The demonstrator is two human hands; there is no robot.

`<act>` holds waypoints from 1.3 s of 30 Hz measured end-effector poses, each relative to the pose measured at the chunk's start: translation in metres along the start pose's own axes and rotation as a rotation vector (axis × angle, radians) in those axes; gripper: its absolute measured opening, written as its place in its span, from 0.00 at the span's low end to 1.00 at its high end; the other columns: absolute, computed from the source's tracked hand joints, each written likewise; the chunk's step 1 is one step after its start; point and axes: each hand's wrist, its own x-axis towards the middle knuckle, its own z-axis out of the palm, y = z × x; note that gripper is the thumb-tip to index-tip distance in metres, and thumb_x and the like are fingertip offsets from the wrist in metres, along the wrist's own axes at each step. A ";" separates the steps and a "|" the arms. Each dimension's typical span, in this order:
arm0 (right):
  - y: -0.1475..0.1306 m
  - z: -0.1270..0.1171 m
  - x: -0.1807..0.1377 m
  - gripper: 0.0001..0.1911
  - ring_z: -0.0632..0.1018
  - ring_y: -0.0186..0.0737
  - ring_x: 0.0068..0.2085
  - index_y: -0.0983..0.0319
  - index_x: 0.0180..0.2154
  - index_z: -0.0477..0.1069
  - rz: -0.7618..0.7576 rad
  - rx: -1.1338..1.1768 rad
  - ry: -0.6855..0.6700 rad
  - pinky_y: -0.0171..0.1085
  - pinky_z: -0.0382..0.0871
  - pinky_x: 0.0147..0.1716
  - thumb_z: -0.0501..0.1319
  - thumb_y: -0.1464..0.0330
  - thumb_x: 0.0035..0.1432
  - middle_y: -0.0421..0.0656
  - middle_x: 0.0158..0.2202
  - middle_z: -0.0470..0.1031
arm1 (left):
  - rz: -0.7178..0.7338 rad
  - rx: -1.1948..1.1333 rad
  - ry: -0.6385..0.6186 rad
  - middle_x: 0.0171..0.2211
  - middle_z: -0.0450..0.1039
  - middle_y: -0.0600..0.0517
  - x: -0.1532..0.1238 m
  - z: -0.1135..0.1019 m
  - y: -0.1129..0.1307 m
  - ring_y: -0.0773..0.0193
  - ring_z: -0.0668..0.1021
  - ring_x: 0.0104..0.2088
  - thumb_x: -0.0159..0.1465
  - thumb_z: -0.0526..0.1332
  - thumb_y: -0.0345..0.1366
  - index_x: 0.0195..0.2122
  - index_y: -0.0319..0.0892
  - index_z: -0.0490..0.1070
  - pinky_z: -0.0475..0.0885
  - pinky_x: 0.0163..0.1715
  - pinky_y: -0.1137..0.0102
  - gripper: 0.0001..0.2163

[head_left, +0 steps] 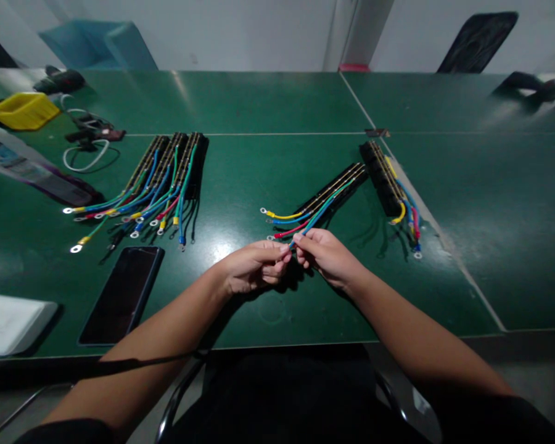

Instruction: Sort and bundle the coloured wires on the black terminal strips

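Observation:
Both hands meet over the near middle of the green table. My left hand [259, 265] pinches the near end of a green-and-blue wire [321, 211]; its tip is hidden by the fingers. Just to the right, my right hand [326, 254] grips the same wire between thumb and forefinger. That wire runs back to a black terminal strip [337, 185] with brass contacts, lying at a slant beyond my hands. Yellow, blue and red wires with ring terminals [271, 214] also come off this strip, loose on the table.
Several wired terminal strips [185, 163] lie side by side at left, another [383, 179] at right. A dark phone [123, 296] and a white box [13, 324] are near the front left edge. Further back are a plastic bag [28, 163], a cable [86, 166] and a yellow bin [25, 111].

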 end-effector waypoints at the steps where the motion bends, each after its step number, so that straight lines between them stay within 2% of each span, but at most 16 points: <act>1: 0.000 0.000 0.000 0.16 0.68 0.28 0.20 0.63 0.25 0.64 0.003 -0.001 0.003 0.30 0.59 0.20 0.63 0.58 0.53 0.37 0.20 0.68 | 0.010 0.010 -0.004 0.19 0.58 0.57 0.000 0.000 0.000 0.78 0.55 0.16 0.63 0.60 0.35 0.31 0.33 0.69 0.52 0.16 0.82 0.08; 4: -0.002 0.001 -0.001 0.16 0.68 0.29 0.21 0.63 0.25 0.64 0.010 -0.011 0.007 0.30 0.59 0.20 0.62 0.58 0.54 0.39 0.21 0.69 | 0.017 0.028 0.000 0.20 0.60 0.56 0.000 0.000 0.000 0.79 0.57 0.16 0.63 0.60 0.34 0.33 0.33 0.70 0.53 0.16 0.82 0.08; 11: -0.001 0.000 -0.001 0.17 0.68 0.28 0.20 0.63 0.25 0.64 0.007 -0.006 0.010 0.30 0.60 0.20 0.63 0.58 0.53 0.37 0.19 0.67 | -0.003 0.024 0.051 0.17 0.55 0.59 0.001 -0.002 -0.001 0.78 0.54 0.16 0.61 0.63 0.36 0.28 0.35 0.67 0.51 0.15 0.81 0.10; 19: -0.001 -0.001 -0.001 0.17 0.69 0.29 0.21 0.63 0.26 0.64 0.013 0.004 -0.009 0.30 0.60 0.20 0.64 0.57 0.52 0.38 0.20 0.69 | 0.009 0.107 0.037 0.21 0.66 0.54 0.001 0.001 -0.001 0.79 0.58 0.16 0.60 0.64 0.36 0.29 0.34 0.69 0.52 0.16 0.81 0.10; 26: 0.000 -0.001 0.000 0.17 0.68 0.28 0.21 0.63 0.25 0.65 0.003 0.013 -0.018 0.30 0.60 0.20 0.64 0.57 0.52 0.37 0.21 0.68 | 0.017 0.121 0.087 0.16 0.58 0.58 0.001 -0.001 -0.001 0.77 0.56 0.16 0.59 0.64 0.39 0.28 0.35 0.68 0.53 0.16 0.80 0.11; 30: 0.001 -0.001 0.000 0.16 0.69 0.29 0.22 0.63 0.25 0.65 -0.002 -0.001 -0.023 0.31 0.61 0.21 0.64 0.58 0.52 0.39 0.21 0.70 | 0.031 0.117 0.041 0.17 0.60 0.57 0.001 -0.001 -0.001 0.78 0.54 0.16 0.60 0.63 0.38 0.29 0.35 0.68 0.52 0.16 0.80 0.10; 34: 0.001 -0.002 0.000 0.15 0.70 0.29 0.22 0.63 0.26 0.66 -0.011 -0.010 -0.051 0.31 0.60 0.21 0.63 0.58 0.54 0.40 0.22 0.72 | 0.031 0.137 0.011 0.18 0.61 0.57 0.001 -0.001 -0.001 0.79 0.53 0.16 0.62 0.61 0.37 0.34 0.33 0.71 0.50 0.16 0.81 0.10; 39: 0.000 -0.001 -0.001 0.16 0.69 0.28 0.21 0.63 0.25 0.65 0.009 0.003 -0.018 0.30 0.60 0.20 0.63 0.59 0.53 0.37 0.21 0.69 | 0.022 0.114 0.057 0.18 0.59 0.57 0.001 -0.002 -0.001 0.77 0.56 0.17 0.60 0.64 0.38 0.29 0.35 0.68 0.53 0.17 0.80 0.10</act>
